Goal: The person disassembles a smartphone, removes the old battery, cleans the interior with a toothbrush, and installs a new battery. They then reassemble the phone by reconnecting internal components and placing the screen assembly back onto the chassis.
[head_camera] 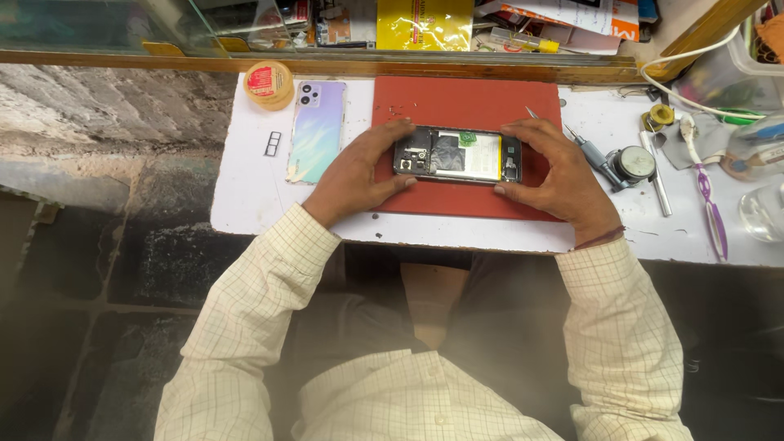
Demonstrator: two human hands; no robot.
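Grip, left hand (355,175): clasped round the left end of the phone (457,155), thumb along the near edge, fingers curled over the far edge; holds that end flat.
Grip, right hand (559,175): clasped round the phone's right end in the same way, thumb tip on the near corner; the two hands together pin the body from both ends, judged to keep it from sliding.
Phone: opened, back off, innards facing up; battery and dark boards exposed, small green patch near the far edge. Lying lengthwise on the mat (425,102), roughly at its middle.
Mat: red, flat on the white bench (245,204); likely there to cushion the phone and hold small parts.
Back cover (317,131): pastel, camera cutouts at the far end, laid left of the mat, just beside its edge; set apart, out of the hands' way.
SIM tray (272,144): left of the back cover, near it, on the bench.
Tin (269,83): round, tan, red label; beyond the mat's far left corner, touching or nearly touching the cover's far end.
Screwdriver (590,151): right of the mat, within reach of the right hand.
Dial (635,163): round, just right of the screwdriver.
Toothbrush (709,196): purple and white, well right of the mat.
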